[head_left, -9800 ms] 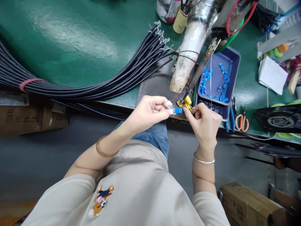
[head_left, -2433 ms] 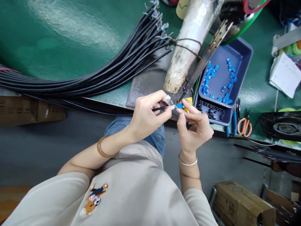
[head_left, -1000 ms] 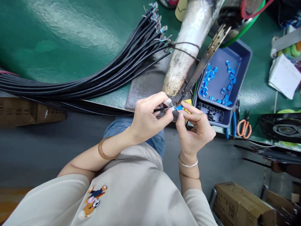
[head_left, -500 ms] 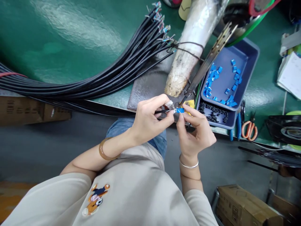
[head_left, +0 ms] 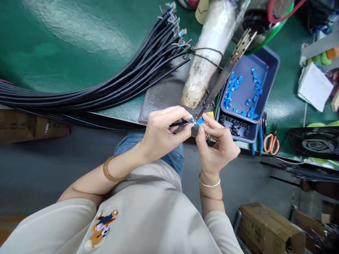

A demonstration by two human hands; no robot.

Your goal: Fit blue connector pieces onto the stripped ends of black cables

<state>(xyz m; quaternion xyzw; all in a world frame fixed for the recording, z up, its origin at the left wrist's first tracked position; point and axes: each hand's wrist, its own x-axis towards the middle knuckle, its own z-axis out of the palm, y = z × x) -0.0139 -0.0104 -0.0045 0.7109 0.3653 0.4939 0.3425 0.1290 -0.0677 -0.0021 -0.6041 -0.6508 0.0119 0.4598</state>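
Note:
My left hand (head_left: 169, 132) pinches the stripped end of a black cable (head_left: 178, 124) between thumb and fingers, above the table's front edge. A small blue connector (head_left: 200, 121) meets the cable end. My right hand (head_left: 217, 144) has its thumb and forefinger closed on the connector's right side. The tip of a slanting soldering iron (head_left: 221, 80) comes down at the joint between cable and connector; whether it touches cannot be made out. Fingertips partly hide the fine wires. Just behind the connector is a yellow piece (head_left: 210, 115), perhaps a sponge.
Many black cables (head_left: 111, 90) with bared ends lie at left. A wrapped white tube (head_left: 202, 56) hangs over a dark plate (head_left: 159, 102). At right stand a tray of blue connectors (head_left: 267, 70), a tray of black pieces (head_left: 253, 132), orange-handled cutters (head_left: 271, 144) and a fan (head_left: 315, 144).
The whole view has shifted slightly, with the scene moving left. Both hands keep their grips at the iron's tip; the blue connector now looks a little more tilted.

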